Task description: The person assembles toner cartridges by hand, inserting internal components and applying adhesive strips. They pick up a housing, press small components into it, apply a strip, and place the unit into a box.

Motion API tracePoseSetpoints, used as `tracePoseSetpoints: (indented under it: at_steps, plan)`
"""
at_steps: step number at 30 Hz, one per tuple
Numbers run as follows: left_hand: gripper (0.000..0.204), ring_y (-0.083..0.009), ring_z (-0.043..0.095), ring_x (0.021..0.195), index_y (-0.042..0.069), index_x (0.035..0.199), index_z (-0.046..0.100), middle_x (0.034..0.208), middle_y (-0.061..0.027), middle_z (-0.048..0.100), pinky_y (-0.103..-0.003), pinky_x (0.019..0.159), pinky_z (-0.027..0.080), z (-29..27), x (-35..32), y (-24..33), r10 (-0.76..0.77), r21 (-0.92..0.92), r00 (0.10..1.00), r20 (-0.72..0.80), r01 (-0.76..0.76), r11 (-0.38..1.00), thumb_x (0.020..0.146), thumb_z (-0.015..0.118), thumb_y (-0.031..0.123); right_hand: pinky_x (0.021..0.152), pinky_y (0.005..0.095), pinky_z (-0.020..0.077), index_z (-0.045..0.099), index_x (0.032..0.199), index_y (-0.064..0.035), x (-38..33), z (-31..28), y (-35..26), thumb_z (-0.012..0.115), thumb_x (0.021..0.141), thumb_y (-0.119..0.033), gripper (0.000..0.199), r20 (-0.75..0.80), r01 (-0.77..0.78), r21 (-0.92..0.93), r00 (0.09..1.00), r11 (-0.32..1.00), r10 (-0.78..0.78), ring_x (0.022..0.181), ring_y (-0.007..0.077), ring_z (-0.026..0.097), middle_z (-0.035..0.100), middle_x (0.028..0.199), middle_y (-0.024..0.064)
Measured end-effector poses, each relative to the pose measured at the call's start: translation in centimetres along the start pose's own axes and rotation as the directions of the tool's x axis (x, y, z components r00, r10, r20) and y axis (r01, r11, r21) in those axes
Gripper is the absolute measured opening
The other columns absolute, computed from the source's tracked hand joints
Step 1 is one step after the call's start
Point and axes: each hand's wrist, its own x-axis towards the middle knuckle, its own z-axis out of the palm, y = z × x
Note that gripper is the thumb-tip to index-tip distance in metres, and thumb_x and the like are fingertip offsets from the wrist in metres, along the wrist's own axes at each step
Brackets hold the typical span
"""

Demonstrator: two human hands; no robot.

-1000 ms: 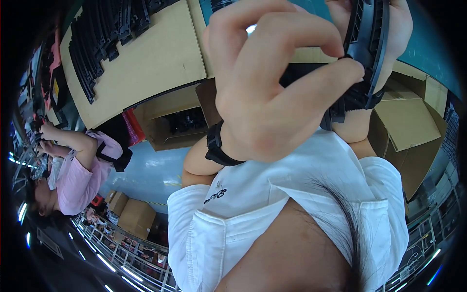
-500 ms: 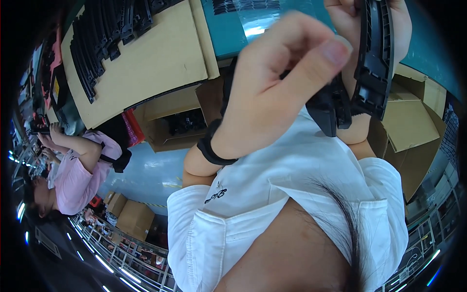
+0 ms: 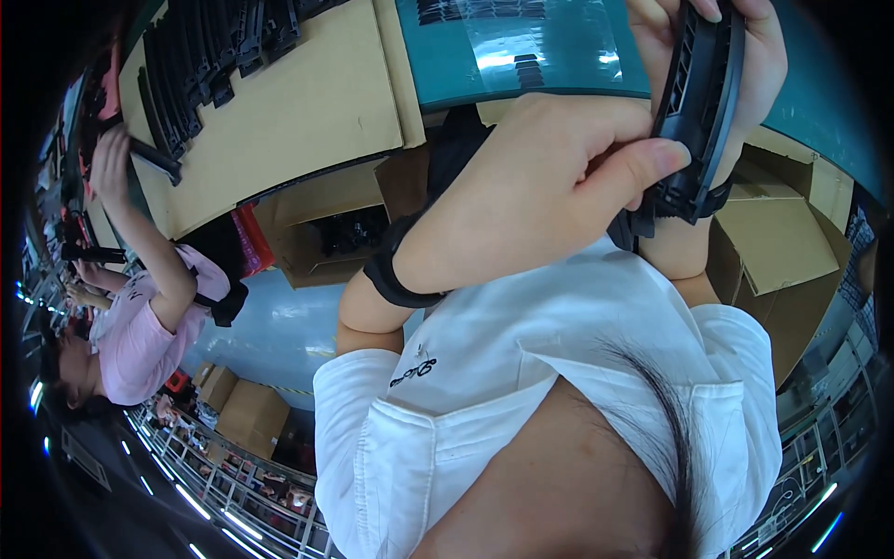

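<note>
Fingers of the left hand (image 3: 549, 186) pinch the edge of a black ribbed plastic part (image 3: 698, 102) at upper right, gripped behind by the right hand (image 3: 745, 56), seemingly mid-fitting, needing firm steady pressure.

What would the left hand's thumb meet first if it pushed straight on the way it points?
The left hand has its thumb tip already against the black plastic part, which the right hand grips, so that part comes first.
</note>
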Motion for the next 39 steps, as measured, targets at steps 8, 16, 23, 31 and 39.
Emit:
tracePoseSetpoints:
  at_steps: [8,16,23,31,39]
  plan:
    - [0.021,-0.0033,0.044,0.060,-0.002,0.087,0.059,0.064,0.0026,0.051,-0.018,0.053,0.034,-0.6,0.2,-0.7,-0.213,-0.261,0.924,0.317,0.300,0.917,0.093,0.056,0.018,0.047,0.0233,0.0269,0.048,0.113,0.0023,-0.7,0.0,0.3,0.043,0.083,-0.017,0.036,-0.042,0.029,-0.157,0.998,0.987,-0.036,0.051,0.0107,0.030,0.036,0.056,0.0001]
    - [0.019,-0.0031,0.047,0.067,-0.001,0.088,0.062,0.073,0.0029,0.055,-0.018,0.059,0.037,0.6,0.0,-1.3,-0.066,-0.018,0.989,0.129,0.069,0.997,0.090,0.060,0.018,0.049,0.0241,0.0286,0.048,0.112,0.0030,-0.5,-0.5,-0.5,0.042,0.083,-0.016,0.035,-0.005,0.036,-0.076,0.999,0.996,-0.036,0.052,0.0112,0.030,0.036,0.058,0.0006]
    - [0.012,-0.0211,0.056,0.068,0.008,0.080,0.067,0.072,-0.0036,0.060,-0.030,0.058,0.045,-0.5,2.1,-8.8,0.452,0.701,0.765,-0.460,0.000,0.713,0.073,0.073,0.015,0.050,0.0247,0.0284,0.049,0.110,0.0042,0.4,-3.1,-1.9,0.043,0.083,-0.015,0.034,0.018,0.174,-0.192,0.985,0.966,-0.174,0.053,0.0119,0.031,0.036,0.059,0.0015]
    - [0.011,-0.0203,0.057,0.073,0.006,0.079,0.068,0.076,-0.0064,0.061,-0.029,0.067,0.046,-0.9,2.1,-11.1,0.419,0.695,0.762,-0.494,0.056,0.717,0.069,0.074,0.007,0.051,0.0251,0.0293,0.050,0.109,0.0044,0.4,-3.2,-1.5,0.044,0.082,-0.015,0.034,0.058,0.129,-0.122,0.991,0.984,-0.123,0.053,0.0125,0.031,0.036,0.060,0.0017]
    - [0.009,-0.0194,0.056,0.068,0.003,0.076,0.067,0.079,-0.0068,0.060,-0.027,0.060,0.047,-0.6,2.6,-11.2,0.534,0.819,0.725,-0.434,0.071,0.570,0.069,0.072,0.003,0.051,0.0249,0.0284,0.050,0.109,0.0049,0.6,-2.5,-1.7,0.043,0.082,-0.014,0.033,0.048,0.118,-0.074,0.992,0.990,-0.115,0.053,0.0120,0.031,0.036,0.060,0.0016]
